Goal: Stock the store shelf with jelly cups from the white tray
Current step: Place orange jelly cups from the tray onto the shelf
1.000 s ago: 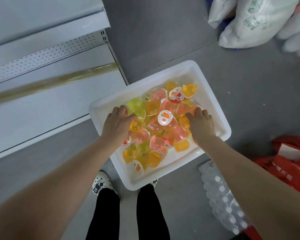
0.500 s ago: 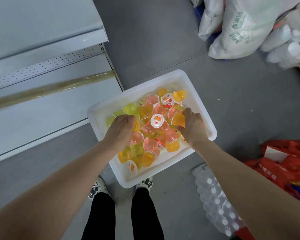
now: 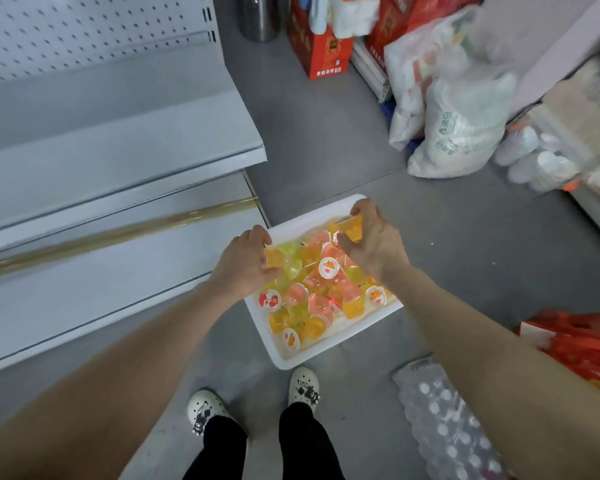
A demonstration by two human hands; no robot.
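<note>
Standing over a white tray (image 3: 312,355) of jelly cups (image 3: 328,268) on the floor, a person holds two. The left hand (image 3: 246,268) pinches an orange cup (image 3: 274,259) over the tray's left edge. The right hand (image 3: 374,244) grips a second orange cup (image 3: 352,228) over its far edge. The store shelf (image 3: 101,271) stands left of the tray.

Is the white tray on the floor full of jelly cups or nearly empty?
Mostly full: jelly cups lie heaped across the white tray, with bare bottom showing only along its near edge.
</note>
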